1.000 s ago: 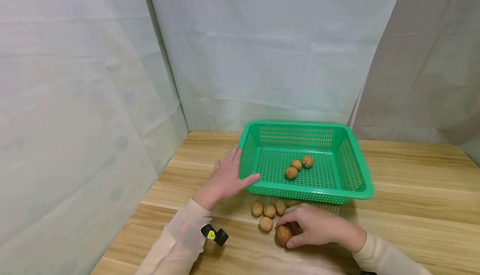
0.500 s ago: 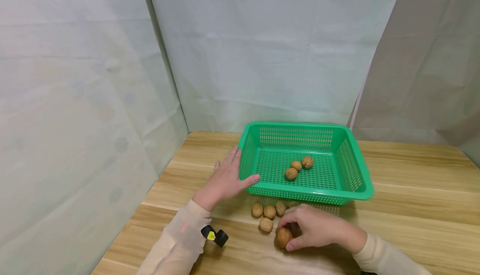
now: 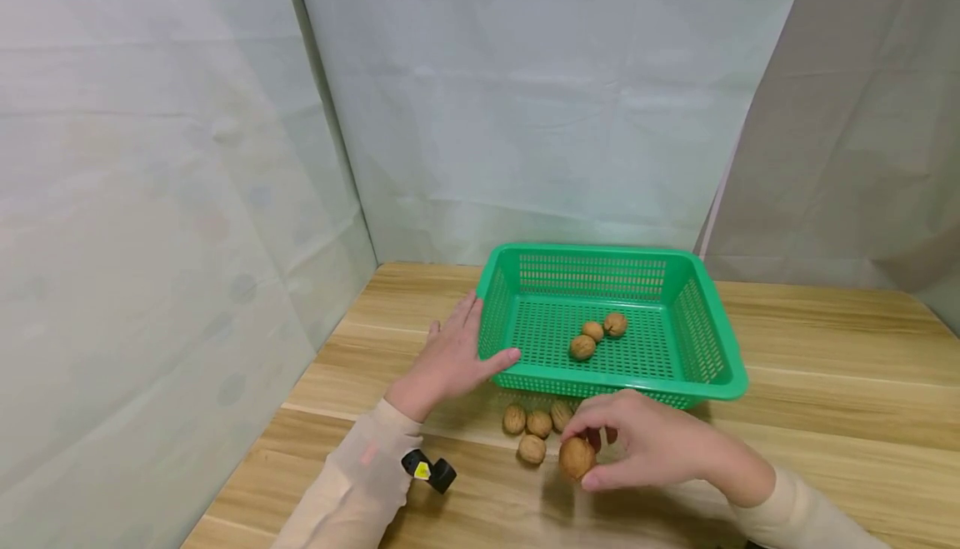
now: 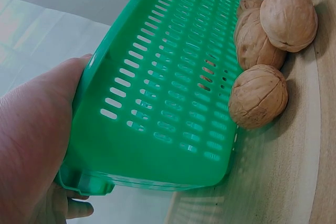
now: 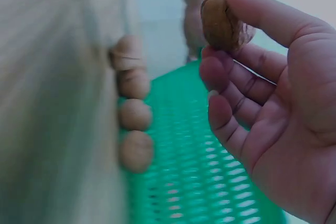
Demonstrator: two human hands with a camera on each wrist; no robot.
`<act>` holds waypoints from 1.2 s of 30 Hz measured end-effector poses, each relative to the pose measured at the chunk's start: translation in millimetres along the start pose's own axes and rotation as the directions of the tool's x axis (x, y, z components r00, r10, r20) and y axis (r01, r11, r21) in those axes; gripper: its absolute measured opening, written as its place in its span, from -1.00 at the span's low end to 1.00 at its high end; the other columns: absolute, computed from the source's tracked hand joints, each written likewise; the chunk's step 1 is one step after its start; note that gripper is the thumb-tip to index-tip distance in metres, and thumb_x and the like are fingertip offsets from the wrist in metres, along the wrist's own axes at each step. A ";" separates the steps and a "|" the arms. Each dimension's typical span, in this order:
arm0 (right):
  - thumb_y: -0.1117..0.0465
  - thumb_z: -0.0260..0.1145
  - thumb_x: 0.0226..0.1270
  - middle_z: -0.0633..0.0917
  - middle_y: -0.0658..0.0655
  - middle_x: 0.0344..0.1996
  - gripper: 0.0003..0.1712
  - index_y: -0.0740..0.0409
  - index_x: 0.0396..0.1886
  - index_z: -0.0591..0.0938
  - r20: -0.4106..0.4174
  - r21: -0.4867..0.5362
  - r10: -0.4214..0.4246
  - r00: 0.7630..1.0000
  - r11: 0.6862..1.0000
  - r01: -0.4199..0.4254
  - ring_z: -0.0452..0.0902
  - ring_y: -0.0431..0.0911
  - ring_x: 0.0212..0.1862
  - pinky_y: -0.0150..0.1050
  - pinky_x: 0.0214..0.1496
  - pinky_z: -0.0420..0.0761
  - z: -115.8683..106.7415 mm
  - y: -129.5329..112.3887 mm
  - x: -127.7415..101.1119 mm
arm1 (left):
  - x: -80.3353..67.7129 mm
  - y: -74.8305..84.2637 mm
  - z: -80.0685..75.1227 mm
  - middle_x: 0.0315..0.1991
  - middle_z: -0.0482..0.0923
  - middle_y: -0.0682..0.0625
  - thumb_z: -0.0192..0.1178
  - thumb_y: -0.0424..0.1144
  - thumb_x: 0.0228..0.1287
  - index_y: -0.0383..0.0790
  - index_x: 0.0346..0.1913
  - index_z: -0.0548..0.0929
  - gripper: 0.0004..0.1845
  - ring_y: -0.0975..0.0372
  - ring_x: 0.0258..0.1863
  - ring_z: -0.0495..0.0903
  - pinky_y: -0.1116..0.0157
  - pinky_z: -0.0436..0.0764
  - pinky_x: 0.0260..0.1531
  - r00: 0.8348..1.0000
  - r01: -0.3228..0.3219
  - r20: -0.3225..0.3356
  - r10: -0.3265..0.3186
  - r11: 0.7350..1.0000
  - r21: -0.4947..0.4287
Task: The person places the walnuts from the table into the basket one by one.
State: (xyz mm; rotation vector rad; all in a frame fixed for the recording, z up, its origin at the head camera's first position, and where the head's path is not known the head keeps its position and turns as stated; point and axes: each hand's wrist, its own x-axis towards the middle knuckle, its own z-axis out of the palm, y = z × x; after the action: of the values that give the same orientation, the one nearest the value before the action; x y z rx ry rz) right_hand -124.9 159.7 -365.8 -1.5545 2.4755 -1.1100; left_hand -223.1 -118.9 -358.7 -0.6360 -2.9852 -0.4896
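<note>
Thumb and fingertips of the right hand point(image 3: 648, 445) pinch a walnut point(image 3: 577, 458) just above the worktop point(image 3: 825, 357). The basket point(image 3: 615, 383) lies beyond it, long axis crosswise; the left hand point(image 3: 450, 356), fingers extended, touches its left end, farther from the walnut.

OK, I've got the walnut point(image 3: 577, 459) on head cam: brown, ridged, pinched btwn R hand point(image 3: 660, 445) thumb & fingers, just clear of the tabletop point(image 3: 832, 349). Green basket point(image 3: 622, 386) sits upright, slotted walls, L hand point(image 3: 448, 359) resting at its left rim. I count 3 nuts point(image 3: 582, 346) in a diag. row on its floor; 4+ loose nuts point(image 3: 538, 423) bunched just outside the near wall.
</note>
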 end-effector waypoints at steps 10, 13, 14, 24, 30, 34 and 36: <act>0.31 0.49 0.02 0.64 -0.17 -0.21 -0.47 -0.07 0.04 0.60 -0.221 -0.041 -0.082 0.972 0.996 0.075 0.48 -0.29 -0.31 -0.40 -0.37 0.51 -44.2 -16.3 -12.6 | -1.5 -1.2 0.0 0.54 -0.24 -0.08 -0.11 0.54 0.14 -0.26 0.53 -0.10 0.15 0.14 0.51 -0.21 -0.26 -0.06 0.31 1.000 -0.004 -0.002 0.004 1.000 0.000; 0.41 0.49 -0.07 0.64 -0.14 -0.26 -0.42 0.02 0.04 0.60 -0.290 -0.064 -0.116 0.950 0.993 0.102 0.49 -0.30 -0.33 -0.41 -0.38 0.50 -56.7 -16.3 -18.3 | -1.7 -0.1 -0.2 0.54 -0.25 -0.07 -0.19 0.60 0.09 -0.25 0.53 -0.10 0.19 0.15 0.51 -0.22 -0.26 -0.06 0.31 1.000 -0.002 0.002 0.002 1.000 0.006; 0.44 0.49 -0.09 0.64 -0.12 -0.29 -0.40 0.07 0.03 0.60 -0.309 -0.067 -0.130 0.942 0.991 0.115 0.48 -0.29 -0.35 -0.41 -0.39 0.49 -60.9 -16.1 -20.7 | -1.5 0.4 -0.2 0.54 -0.25 -0.06 -0.21 0.62 0.07 -0.25 0.53 -0.10 0.21 0.16 0.51 -0.23 -0.25 -0.07 0.31 1.000 -0.002 0.004 0.002 1.000 0.005; 0.49 0.42 0.06 0.67 -0.08 -0.33 -0.45 0.06 0.07 0.59 -0.349 -0.093 0.121 0.929 0.982 -0.163 0.56 -0.21 -0.35 -0.35 -0.40 0.54 -127.0 -23.7 -33.7 | 0.9 2.5 -2.0 0.54 -0.21 -0.08 -0.11 0.53 0.15 -0.28 0.53 -0.07 0.15 0.13 0.50 -0.18 -0.27 -0.05 0.30 1.000 -0.012 -0.018 0.013 1.000 0.011; 0.29 0.39 0.23 0.63 0.02 -0.28 -0.53 0.03 0.16 0.58 -0.349 -0.083 0.395 0.850 0.890 -0.448 0.57 -0.11 -0.35 -0.28 -0.45 0.54 -174.3 -7.8 -26.6 | 0.7 0.8 -2.6 0.54 -0.19 -0.10 -0.08 0.51 0.16 -0.28 0.52 -0.06 0.13 0.07 0.50 -0.14 -0.28 -0.04 0.29 1.000 -0.010 -0.019 0.010 1.000 0.024; 0.15 0.36 0.29 0.62 0.07 -0.19 -0.49 0.07 0.23 0.53 -0.332 -0.062 0.518 0.788 0.822 -0.566 0.56 -0.12 -0.24 -0.28 -0.35 0.56 -195.2 14.0 -21.5 | 0.1 1.0 -1.7 0.54 -0.21 -0.10 -0.04 0.48 0.17 -0.29 0.52 -0.07 0.12 0.08 0.50 -0.16 -0.28 -0.06 0.30 1.000 -0.007 -0.011 0.007 1.000 0.008; 0.08 0.35 0.30 0.63 0.08 -0.15 -0.46 0.09 0.24 0.51 -0.320 -0.070 0.555 0.768 0.794 -0.604 0.55 -0.12 -0.18 -0.29 -0.29 0.56 -201.7 24.3 -19.5 | 0.1 1.5 -0.9 0.54 -0.22 -0.10 -0.06 0.49 0.17 -0.28 0.52 -0.07 0.13 0.09 0.50 -0.17 -0.27 -0.06 0.30 1.000 -0.007 -0.005 0.007 1.000 0.010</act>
State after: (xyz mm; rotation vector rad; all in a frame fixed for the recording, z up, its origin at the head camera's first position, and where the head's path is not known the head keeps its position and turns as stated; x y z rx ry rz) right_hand -207.6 293.1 -235.4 -0.5488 2.9827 -1.0768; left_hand -222.6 -117.9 -357.3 -0.6434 -2.9782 -0.4747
